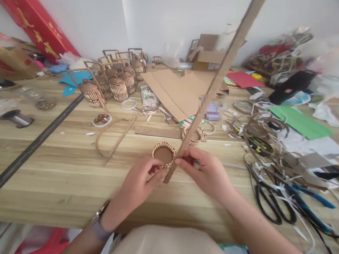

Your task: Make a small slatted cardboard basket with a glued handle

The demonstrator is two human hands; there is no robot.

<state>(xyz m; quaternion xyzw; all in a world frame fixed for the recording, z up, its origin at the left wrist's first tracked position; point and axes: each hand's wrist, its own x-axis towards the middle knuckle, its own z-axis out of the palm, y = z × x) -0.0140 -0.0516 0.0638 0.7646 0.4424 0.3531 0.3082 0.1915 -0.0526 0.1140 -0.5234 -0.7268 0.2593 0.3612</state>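
Note:
Near the table's front, my left hand (141, 177) pinches the near edge of a small round woven basket (164, 153), with a brown base and a light-and-dark checked rim. My right hand (204, 168) holds a long flat brown strip (216, 84) between thumb and fingers. That strip slants up past the top of the view, and its low end comes close beside the basket's right side. Partly behind it sits a second woven ring (198, 136). A flat brown strip (157, 132) lies on the table beyond the basket.
Several small lidded woven baskets with tall handles (118, 88) stand at the back left. Cardboard sheets (172, 92) lie mid-table. Black-handled scissors (268, 203), blue-handled pliers (306, 206) and tangled strips crowd the right. A long black bar (34, 152) crosses the left side.

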